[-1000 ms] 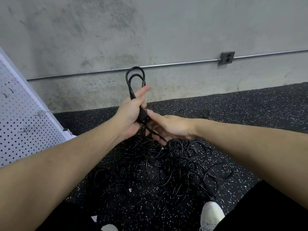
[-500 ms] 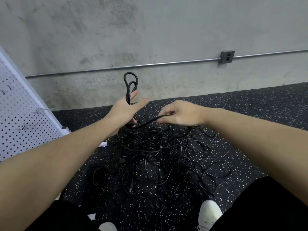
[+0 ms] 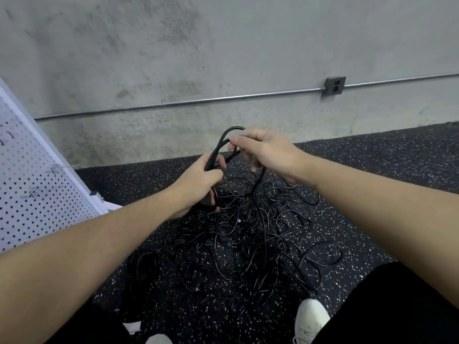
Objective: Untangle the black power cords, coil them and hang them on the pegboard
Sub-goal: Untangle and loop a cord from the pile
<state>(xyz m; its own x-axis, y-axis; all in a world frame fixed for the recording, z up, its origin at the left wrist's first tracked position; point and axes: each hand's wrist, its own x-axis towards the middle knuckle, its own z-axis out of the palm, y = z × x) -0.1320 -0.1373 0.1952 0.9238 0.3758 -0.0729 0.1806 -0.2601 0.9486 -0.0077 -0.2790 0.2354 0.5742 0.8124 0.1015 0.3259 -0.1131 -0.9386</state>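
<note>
A tangled heap of black power cords [image 3: 250, 234] lies on the speckled black floor in front of me. My left hand [image 3: 198, 182] grips a small bundle of looped black cord [image 3: 218, 147] that rises above its fist. My right hand [image 3: 263, 150] pinches the top of that loop, with a strand running from it down into the heap. A white pegboard [image 3: 37, 184] with a few metal hooks stands at the left. A separate small coil [image 3: 145, 265] lies on the floor near my left forearm.
A concrete wall with a metal conduit [image 3: 198, 103] and a grey outlet box [image 3: 334, 86] closes the back. My white shoes [image 3: 310, 319] and black-clad knees sit at the bottom edge. Speckled floor stretches to the right.
My right hand rose from the strand beside the heap and brought it up over the loop top. My left hand closed tighter round the bundle and dropped slightly.
</note>
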